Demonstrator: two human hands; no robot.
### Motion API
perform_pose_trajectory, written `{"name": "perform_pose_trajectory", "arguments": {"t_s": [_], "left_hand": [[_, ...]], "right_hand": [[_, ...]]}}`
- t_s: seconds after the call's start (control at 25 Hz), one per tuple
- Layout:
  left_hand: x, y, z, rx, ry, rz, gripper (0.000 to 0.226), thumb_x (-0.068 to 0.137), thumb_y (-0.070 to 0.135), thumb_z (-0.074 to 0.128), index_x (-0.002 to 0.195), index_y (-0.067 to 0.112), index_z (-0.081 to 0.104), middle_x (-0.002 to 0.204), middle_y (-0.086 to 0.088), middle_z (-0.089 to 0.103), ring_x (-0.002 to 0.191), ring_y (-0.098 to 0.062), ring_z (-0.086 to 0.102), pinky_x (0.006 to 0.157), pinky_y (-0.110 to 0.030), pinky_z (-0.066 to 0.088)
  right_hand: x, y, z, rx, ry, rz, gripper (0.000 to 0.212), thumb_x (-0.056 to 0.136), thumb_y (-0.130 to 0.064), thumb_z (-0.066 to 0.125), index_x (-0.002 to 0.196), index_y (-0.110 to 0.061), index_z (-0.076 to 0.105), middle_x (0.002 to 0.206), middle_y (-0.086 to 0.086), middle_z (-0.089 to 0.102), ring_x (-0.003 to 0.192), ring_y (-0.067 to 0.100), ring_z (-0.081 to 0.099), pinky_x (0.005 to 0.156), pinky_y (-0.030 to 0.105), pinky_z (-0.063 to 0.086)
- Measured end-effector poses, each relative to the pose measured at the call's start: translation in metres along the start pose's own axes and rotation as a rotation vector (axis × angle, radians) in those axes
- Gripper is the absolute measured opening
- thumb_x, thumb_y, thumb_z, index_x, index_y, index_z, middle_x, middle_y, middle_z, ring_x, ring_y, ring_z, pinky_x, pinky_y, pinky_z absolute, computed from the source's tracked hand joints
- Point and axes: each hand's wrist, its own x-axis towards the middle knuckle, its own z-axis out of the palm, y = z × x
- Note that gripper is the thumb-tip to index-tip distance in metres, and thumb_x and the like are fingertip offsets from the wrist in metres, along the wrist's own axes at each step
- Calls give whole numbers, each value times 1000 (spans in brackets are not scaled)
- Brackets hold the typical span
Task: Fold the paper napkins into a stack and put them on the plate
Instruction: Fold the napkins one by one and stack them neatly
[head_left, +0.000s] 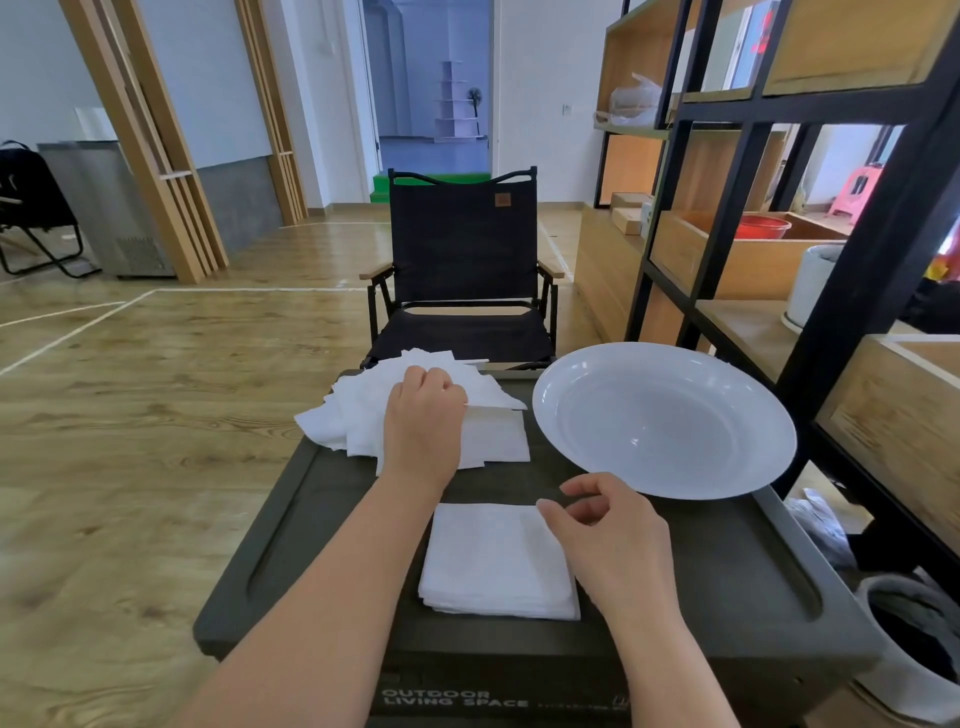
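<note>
A loose pile of white paper napkins (358, 415) lies at the far left of the dark table top (701, 561). My left hand (423, 423) rests on this pile, and its curled fingers pinch the top napkin near its far edge. A neat stack of folded napkins (493, 564) sits near the table's front. My right hand (613, 540) hovers at this stack's right edge with fingers loosely curled, holding nothing. The white plate (665, 421) stands at the far right with nothing in it.
A black folding chair (462, 270) stands just beyond the table. A black-framed wooden shelf unit (810, 208) rises close on the right. A white bin (914, 649) sits by the table's near right corner. Wooden floor lies to the left.
</note>
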Motion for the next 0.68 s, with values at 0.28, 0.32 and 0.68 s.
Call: {"name": "perform_pose_trajectory", "arguments": {"t_s": [0.28, 0.32, 0.68], "left_hand": [[-77, -10, -89, -575, -86, -61, 4, 78, 42, 68, 79, 38, 68, 93, 31, 66, 101, 10, 50, 80, -19, 39], [-84, -14, -94, -685, -158, -135, 6, 77, 45, 66, 83, 42, 67, 93, 35, 65, 99, 16, 50, 77, -15, 37], [-96, -2, -61, -1157, -219, -671, 7, 83, 33, 70, 85, 28, 75, 74, 15, 74, 65, 5, 66, 64, -17, 45]], "right_hand": [[-4, -17, -7, 278, -118, -169, 63, 74, -35, 77, 128, -46, 44, 120, -32, 43, 105, -4, 47, 94, 26, 42], [-5, -17, -9, 311, -152, -202, 46, 76, -35, 75, 117, -45, 55, 114, -31, 54, 101, -4, 53, 90, 24, 47], [-11, -17, -3, 536, -170, 50, 11, 87, -32, 64, 85, -23, 71, 81, -11, 74, 75, 6, 69, 56, 15, 51]]}}
